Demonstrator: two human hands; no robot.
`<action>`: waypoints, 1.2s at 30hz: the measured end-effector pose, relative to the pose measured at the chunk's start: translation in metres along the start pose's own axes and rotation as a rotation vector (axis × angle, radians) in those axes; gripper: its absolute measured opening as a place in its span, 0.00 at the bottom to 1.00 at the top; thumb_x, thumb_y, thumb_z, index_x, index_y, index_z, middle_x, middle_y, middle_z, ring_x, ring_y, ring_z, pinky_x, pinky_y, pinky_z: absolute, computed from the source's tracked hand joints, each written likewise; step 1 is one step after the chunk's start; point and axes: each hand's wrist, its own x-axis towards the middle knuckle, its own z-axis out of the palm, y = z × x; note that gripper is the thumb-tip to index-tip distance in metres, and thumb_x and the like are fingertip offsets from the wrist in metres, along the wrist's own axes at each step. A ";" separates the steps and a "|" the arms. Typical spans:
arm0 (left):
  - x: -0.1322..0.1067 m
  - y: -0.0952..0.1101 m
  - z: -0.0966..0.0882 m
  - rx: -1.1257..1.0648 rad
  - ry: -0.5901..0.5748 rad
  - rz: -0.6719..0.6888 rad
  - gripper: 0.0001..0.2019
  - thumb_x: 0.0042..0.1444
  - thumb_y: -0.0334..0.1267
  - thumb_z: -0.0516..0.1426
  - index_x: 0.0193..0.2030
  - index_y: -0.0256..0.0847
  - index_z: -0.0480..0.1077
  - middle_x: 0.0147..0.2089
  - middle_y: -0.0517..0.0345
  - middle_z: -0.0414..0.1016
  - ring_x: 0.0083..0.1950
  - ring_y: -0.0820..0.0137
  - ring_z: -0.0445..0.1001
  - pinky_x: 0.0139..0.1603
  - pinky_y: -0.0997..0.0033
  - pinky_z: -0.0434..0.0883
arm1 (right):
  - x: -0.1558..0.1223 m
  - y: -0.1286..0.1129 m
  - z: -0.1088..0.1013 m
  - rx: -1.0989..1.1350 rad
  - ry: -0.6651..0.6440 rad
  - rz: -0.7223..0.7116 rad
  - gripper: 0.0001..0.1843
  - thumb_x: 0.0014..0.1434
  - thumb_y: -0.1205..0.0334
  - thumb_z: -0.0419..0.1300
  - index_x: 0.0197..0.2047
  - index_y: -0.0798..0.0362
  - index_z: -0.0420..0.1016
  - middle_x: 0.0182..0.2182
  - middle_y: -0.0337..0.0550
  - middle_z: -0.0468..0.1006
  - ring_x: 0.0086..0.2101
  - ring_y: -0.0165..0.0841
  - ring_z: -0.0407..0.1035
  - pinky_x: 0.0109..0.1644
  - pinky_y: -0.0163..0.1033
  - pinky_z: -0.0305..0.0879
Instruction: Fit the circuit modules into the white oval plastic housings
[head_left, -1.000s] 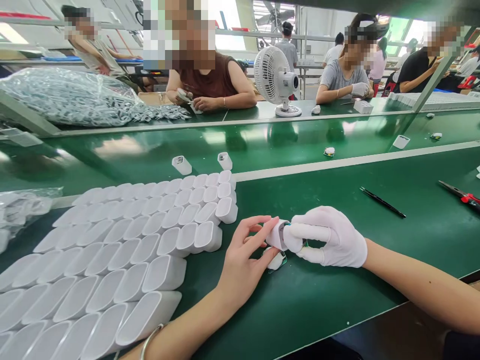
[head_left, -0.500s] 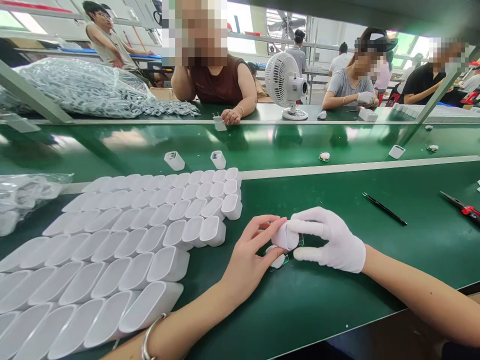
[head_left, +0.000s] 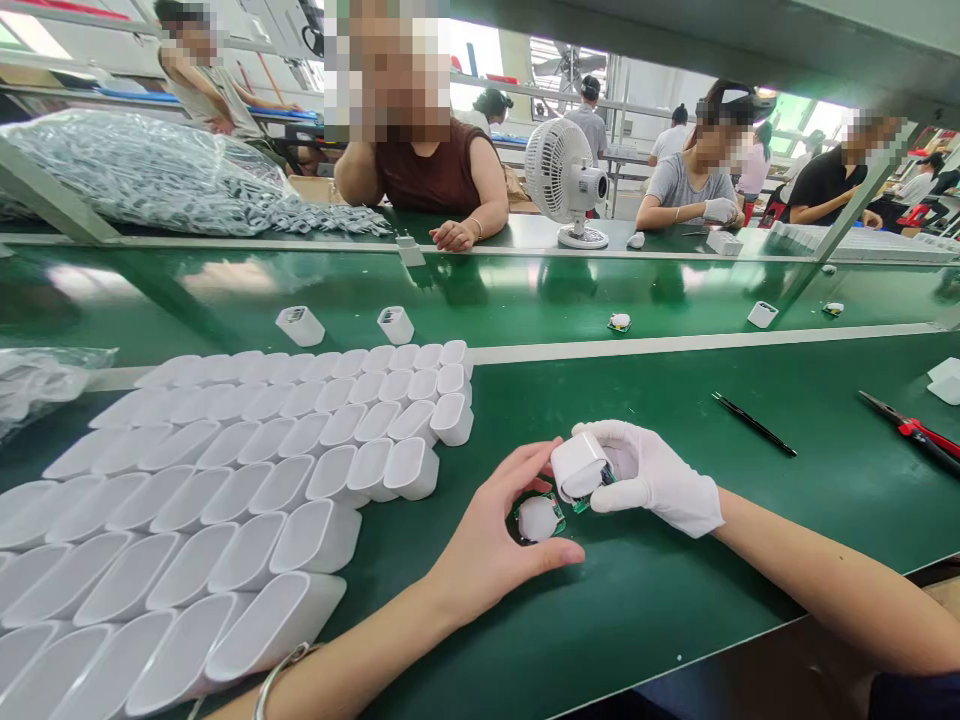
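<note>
My right hand (head_left: 651, 478), in a white glove, grips a small white plastic charger shell (head_left: 577, 464) just above the green table (head_left: 675, 590). A bit of green circuit board shows at the shell's lower edge. My bare left hand (head_left: 495, 535) curves around a second white part on a green board (head_left: 538, 518) lying on the table; the thumb and forefinger sit on either side of it. A metal bangle (head_left: 281, 668) is on my left wrist.
Rows of empty white shells (head_left: 225, 500) lie packed at the left. Two loose shells (head_left: 300, 325) rest on the belt behind. Black tweezers (head_left: 752, 424) and red-handled pliers (head_left: 911, 430) lie at the right. A white fan (head_left: 562, 180) and seated people are across the belt.
My right hand lifted and tilted the shell away from my left hand. The left fingers left the shell and came down around the part on the table. The camera shifted slightly.
</note>
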 end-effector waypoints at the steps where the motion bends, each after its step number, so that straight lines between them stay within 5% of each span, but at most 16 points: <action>1: 0.000 0.002 0.001 -0.031 -0.010 -0.048 0.37 0.39 0.48 0.67 0.59 0.46 0.64 0.53 0.53 0.67 0.48 0.60 0.67 0.49 0.63 0.67 | 0.000 0.003 0.003 0.011 0.029 -0.019 0.33 0.35 0.68 0.73 0.45 0.52 0.66 0.39 0.40 0.75 0.38 0.32 0.71 0.46 0.42 0.67; 8: 0.002 0.017 0.004 0.013 0.024 -0.134 0.16 0.50 0.46 0.58 0.45 0.43 0.74 0.40 0.57 0.72 0.41 0.64 0.66 0.44 0.66 0.61 | -0.002 0.007 0.018 0.004 0.085 -0.106 0.20 0.39 0.65 0.71 0.32 0.53 0.64 0.30 0.37 0.77 0.34 0.32 0.73 0.41 0.41 0.69; 17: 0.005 0.016 0.003 0.089 0.056 -0.219 0.15 0.48 0.48 0.56 0.34 0.41 0.77 0.31 0.56 0.70 0.37 0.63 0.66 0.37 0.67 0.62 | -0.002 -0.006 0.014 -0.047 0.016 0.157 0.20 0.45 0.54 0.68 0.38 0.57 0.72 0.34 0.42 0.74 0.33 0.29 0.68 0.41 0.40 0.66; 22: 0.003 0.022 0.004 0.100 0.067 -0.251 0.17 0.45 0.50 0.57 0.33 0.40 0.78 0.30 0.55 0.71 0.33 0.65 0.66 0.34 0.69 0.63 | -0.006 -0.010 0.012 -0.130 -0.147 0.159 0.16 0.48 0.57 0.67 0.38 0.58 0.75 0.31 0.40 0.70 0.31 0.27 0.63 0.40 0.37 0.63; 32: 0.005 0.023 0.007 0.006 0.042 -0.239 0.14 0.45 0.48 0.57 0.25 0.39 0.76 0.32 0.54 0.69 0.32 0.67 0.64 0.31 0.70 0.62 | -0.004 -0.005 0.015 -0.127 -0.047 0.145 0.16 0.44 0.55 0.68 0.32 0.58 0.75 0.23 0.38 0.71 0.24 0.28 0.65 0.32 0.38 0.63; 36: 0.003 0.023 0.007 -0.013 0.073 -0.229 0.11 0.45 0.45 0.59 0.23 0.39 0.75 0.34 0.54 0.71 0.35 0.66 0.66 0.31 0.70 0.63 | -0.005 -0.008 0.011 -0.134 -0.102 0.133 0.17 0.44 0.58 0.69 0.37 0.57 0.74 0.28 0.39 0.72 0.27 0.28 0.67 0.36 0.38 0.65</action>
